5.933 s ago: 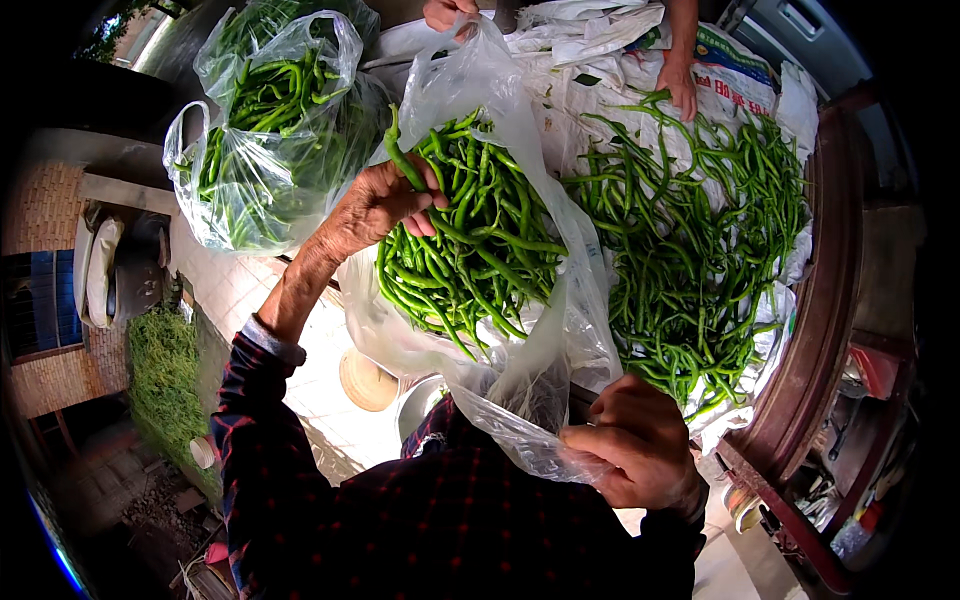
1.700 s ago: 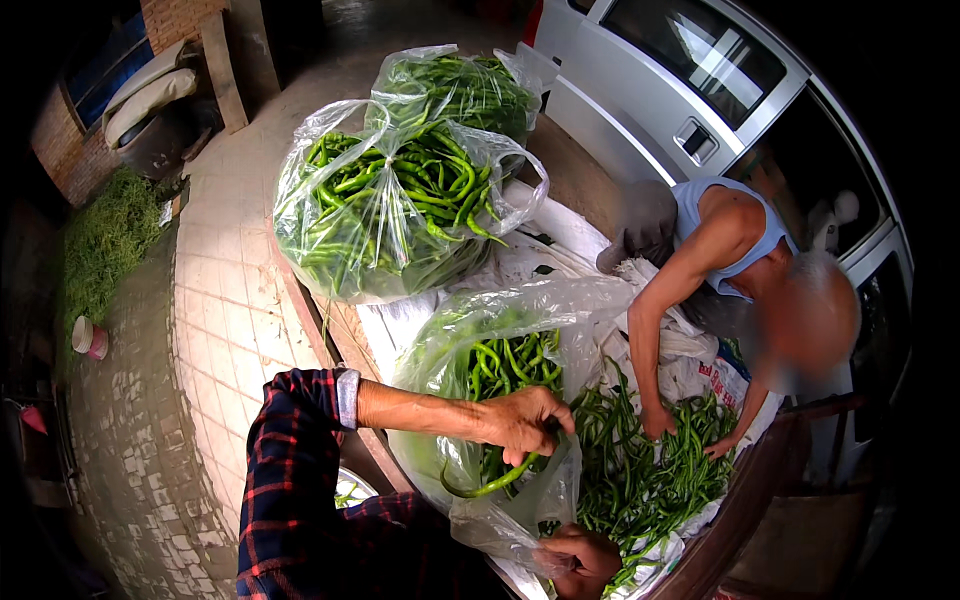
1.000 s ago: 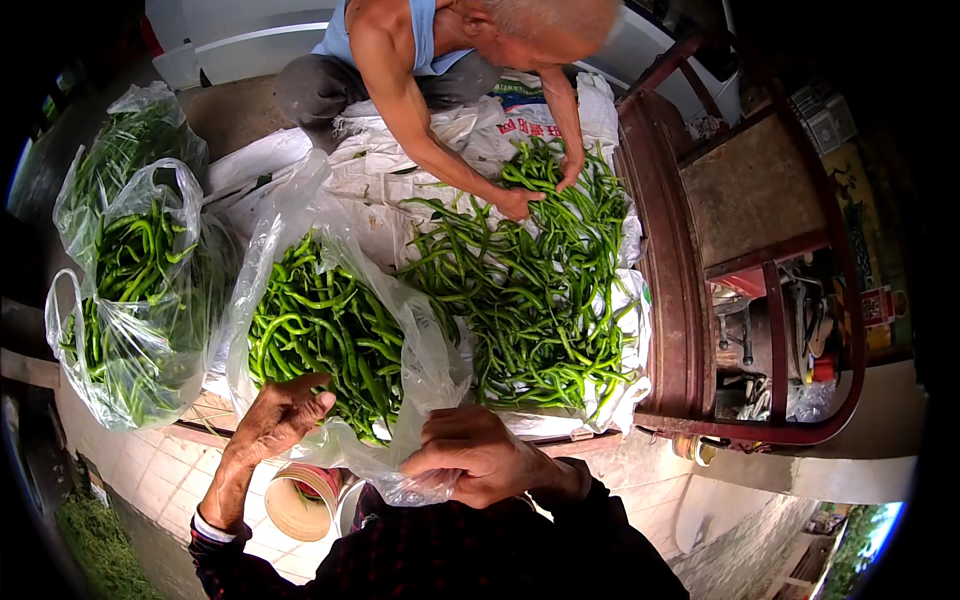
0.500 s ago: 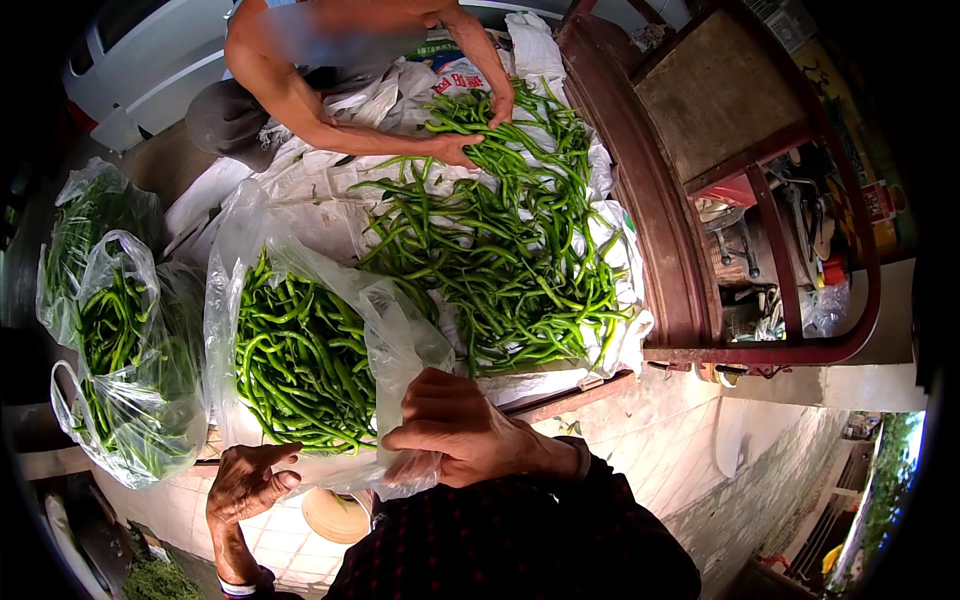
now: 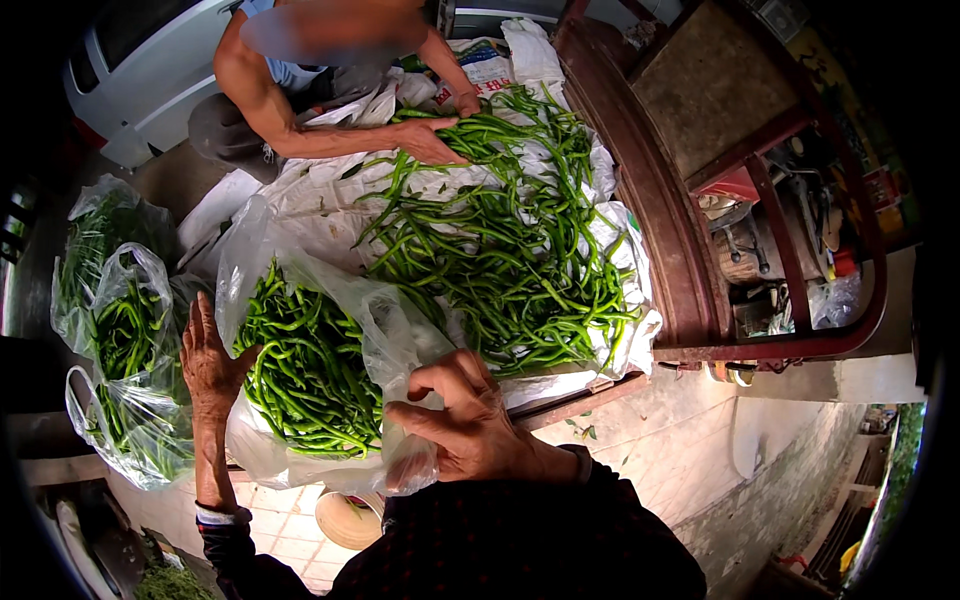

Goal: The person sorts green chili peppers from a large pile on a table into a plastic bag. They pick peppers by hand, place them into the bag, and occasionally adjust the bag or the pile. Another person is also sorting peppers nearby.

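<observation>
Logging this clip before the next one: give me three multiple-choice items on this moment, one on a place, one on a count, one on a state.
1. Where does the loose heap of long green peppers lie?
A. on white sacking
B. in a metal bucket
C. on bare tiles

2. How many clear plastic bags holding green peppers show?
A. one
B. two or more
C. none

3. How is the clear plastic bag of green peppers between the wearer's hands?
A. knotted shut
B. mouth open
C. empty

Answers:
1 A, white sacking shows under and around the heap.
2 B, another filled bag sits left of the held one.
3 B, left hand and right hand hold its open rim.
</observation>
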Action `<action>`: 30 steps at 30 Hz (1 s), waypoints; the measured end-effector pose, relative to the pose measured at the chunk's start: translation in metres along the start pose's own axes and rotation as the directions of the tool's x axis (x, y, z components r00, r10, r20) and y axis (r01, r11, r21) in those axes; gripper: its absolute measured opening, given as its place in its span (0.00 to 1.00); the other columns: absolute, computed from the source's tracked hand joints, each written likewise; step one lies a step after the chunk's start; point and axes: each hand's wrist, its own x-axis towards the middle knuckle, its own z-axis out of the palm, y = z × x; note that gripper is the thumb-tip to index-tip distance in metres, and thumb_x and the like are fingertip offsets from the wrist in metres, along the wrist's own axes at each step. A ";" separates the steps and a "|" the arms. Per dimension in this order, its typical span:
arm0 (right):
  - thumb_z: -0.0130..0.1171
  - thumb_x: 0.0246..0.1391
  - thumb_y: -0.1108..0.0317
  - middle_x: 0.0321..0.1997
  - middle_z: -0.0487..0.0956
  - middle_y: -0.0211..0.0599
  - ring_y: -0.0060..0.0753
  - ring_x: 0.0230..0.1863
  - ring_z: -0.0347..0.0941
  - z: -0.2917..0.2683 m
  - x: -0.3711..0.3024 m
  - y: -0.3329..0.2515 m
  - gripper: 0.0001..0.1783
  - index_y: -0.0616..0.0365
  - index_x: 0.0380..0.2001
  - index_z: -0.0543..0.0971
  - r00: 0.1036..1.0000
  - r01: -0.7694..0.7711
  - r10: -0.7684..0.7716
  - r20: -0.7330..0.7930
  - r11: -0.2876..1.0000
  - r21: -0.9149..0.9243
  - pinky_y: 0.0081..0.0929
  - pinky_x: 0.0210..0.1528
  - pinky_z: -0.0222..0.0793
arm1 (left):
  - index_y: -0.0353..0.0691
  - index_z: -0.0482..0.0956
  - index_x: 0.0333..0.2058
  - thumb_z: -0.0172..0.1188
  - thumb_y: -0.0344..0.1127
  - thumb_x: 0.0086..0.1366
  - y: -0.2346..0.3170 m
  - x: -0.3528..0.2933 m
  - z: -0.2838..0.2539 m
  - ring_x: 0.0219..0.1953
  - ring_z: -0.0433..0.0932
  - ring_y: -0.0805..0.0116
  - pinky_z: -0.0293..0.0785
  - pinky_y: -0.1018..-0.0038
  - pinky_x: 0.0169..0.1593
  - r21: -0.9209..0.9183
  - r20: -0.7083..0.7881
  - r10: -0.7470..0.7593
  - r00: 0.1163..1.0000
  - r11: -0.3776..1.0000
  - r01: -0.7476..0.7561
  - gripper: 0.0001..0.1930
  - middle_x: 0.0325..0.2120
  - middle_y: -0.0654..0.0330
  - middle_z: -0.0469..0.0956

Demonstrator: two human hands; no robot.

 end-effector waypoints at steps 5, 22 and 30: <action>0.71 0.37 0.46 0.26 0.69 0.33 0.38 0.29 0.65 -0.003 -0.014 0.001 0.31 0.54 0.42 0.79 0.986 -0.144 0.146 0.079 0.989 -0.030 0.36 0.32 0.61 | 0.43 0.49 0.68 0.69 0.35 0.48 -0.022 0.045 0.035 0.51 0.74 0.48 0.70 0.57 0.50 0.003 0.056 -0.084 0.995 0.996 0.084 0.50 0.51 0.50 0.75; 0.61 0.46 0.72 0.66 0.62 0.58 0.40 0.43 0.76 0.009 -0.026 0.024 0.39 0.73 0.62 0.61 0.878 -0.247 0.418 0.232 -0.017 0.969 0.34 0.47 0.73 | 0.41 0.82 0.40 0.65 0.50 0.60 -0.074 0.069 -0.012 0.11 0.61 0.84 0.51 0.84 0.15 -0.893 0.259 -0.321 0.911 0.280 0.352 0.19 0.13 0.71 0.69; 0.49 0.50 0.64 0.66 0.65 0.52 0.27 0.30 0.69 0.008 -0.042 0.032 0.36 0.65 0.63 0.63 0.800 -0.129 0.566 0.201 -0.165 0.978 0.24 0.35 0.66 | 0.41 0.80 0.47 0.55 0.51 0.65 -0.099 0.075 -0.011 0.09 0.61 0.81 0.50 0.83 0.11 -0.829 0.494 -0.309 0.813 0.114 0.548 0.21 0.11 0.69 0.68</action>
